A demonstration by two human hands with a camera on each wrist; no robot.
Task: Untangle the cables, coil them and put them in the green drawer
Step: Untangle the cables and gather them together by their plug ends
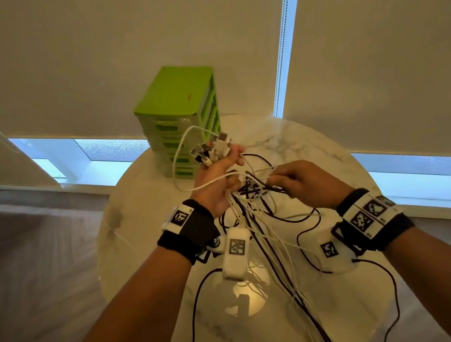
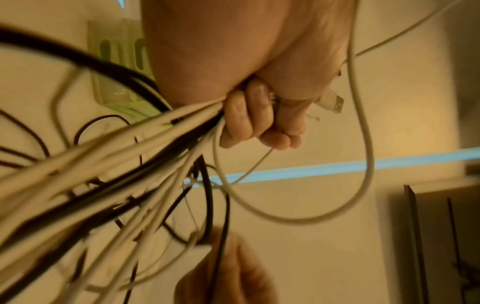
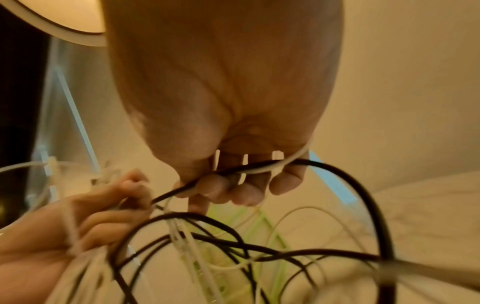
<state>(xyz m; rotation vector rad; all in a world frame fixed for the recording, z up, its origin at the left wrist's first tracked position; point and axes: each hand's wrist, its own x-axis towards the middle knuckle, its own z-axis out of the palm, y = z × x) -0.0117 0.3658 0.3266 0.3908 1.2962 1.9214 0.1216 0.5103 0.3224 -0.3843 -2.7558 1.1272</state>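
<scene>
Mid-frame above the tabletop, the left hand fists the cables near their plugs; the right hand pinches a black strand. Better to ease it slowly (green drawer unit waits behind, shut).

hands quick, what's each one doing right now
Left hand: gripping the bundle of cables near the plugs.
Right hand: fingers curled round a black cable.

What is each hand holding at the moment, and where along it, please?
The left hand grips the bundle of cables just below the connector ends. The right hand pinches a black cable and a white one partway along.
</scene>
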